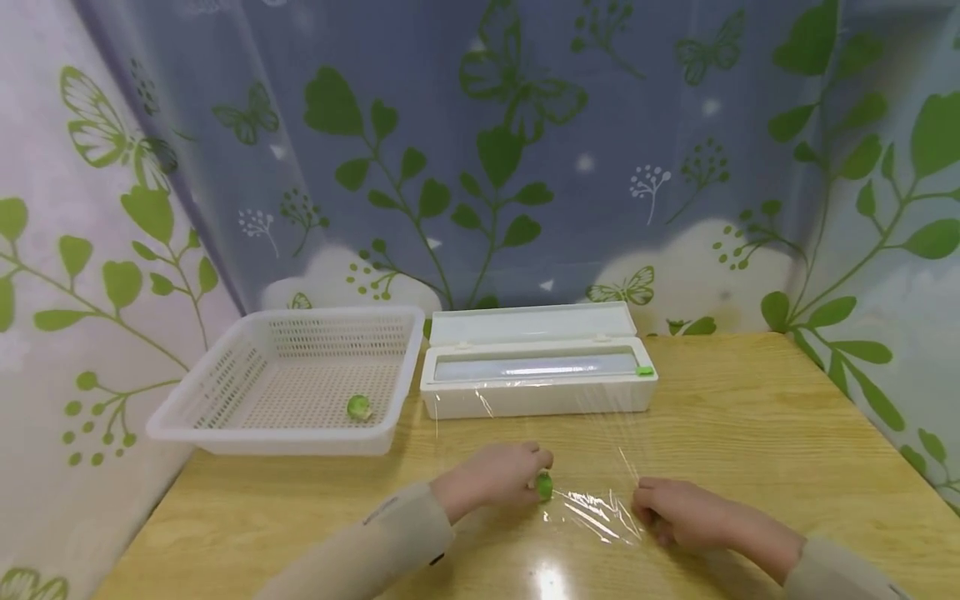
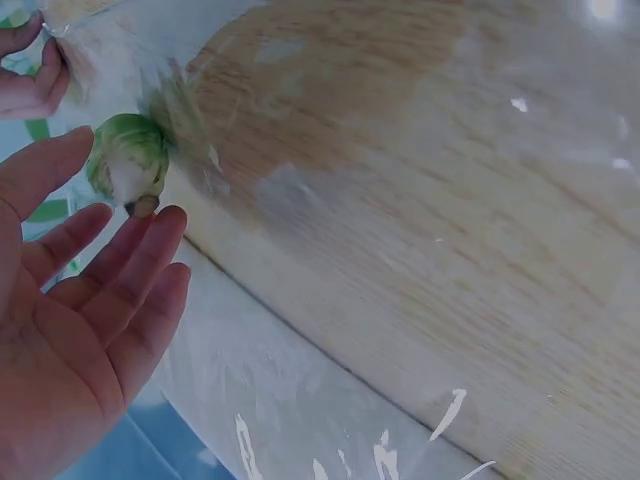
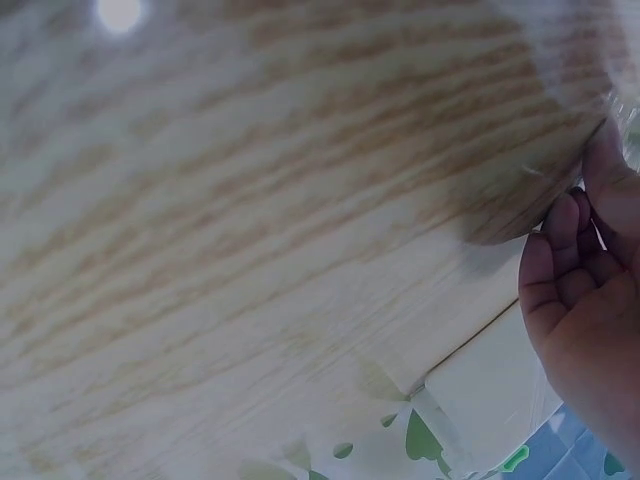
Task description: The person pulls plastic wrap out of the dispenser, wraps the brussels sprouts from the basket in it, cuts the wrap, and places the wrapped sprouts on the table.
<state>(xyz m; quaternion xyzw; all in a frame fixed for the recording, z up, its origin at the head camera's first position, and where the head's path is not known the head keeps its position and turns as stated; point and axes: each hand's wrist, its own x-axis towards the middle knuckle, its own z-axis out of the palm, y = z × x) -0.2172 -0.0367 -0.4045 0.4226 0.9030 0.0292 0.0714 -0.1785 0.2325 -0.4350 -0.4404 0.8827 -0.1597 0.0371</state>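
Note:
My left hand [image 1: 498, 475] pinches a green Brussels sprout [image 1: 543, 487] just above the table. In the left wrist view, the sprout [image 2: 128, 160] sits by the tips of the thumb and fingers, its cut stem toward the fingers. A clear sheet of plastic wrap [image 1: 596, 512] stretches from the dispenser toward me. My right hand [image 1: 678, 512] pinches its right corner between thumb and fingers; in the right wrist view the film reaches those fingertips. Whether the sprout touches the film is hard to tell. Behind both hands, the white wrap dispenser [image 1: 540, 400] stands with its lid raised.
At the left stands a white plastic basket [image 1: 300, 437] with perforated walls, another Brussels sprout [image 1: 359, 407] inside. A small green slider [image 1: 644, 371] sits at the dispenser's right end. The wooden table [image 1: 765, 417] ends against a patterned curtain [image 1: 420, 125].

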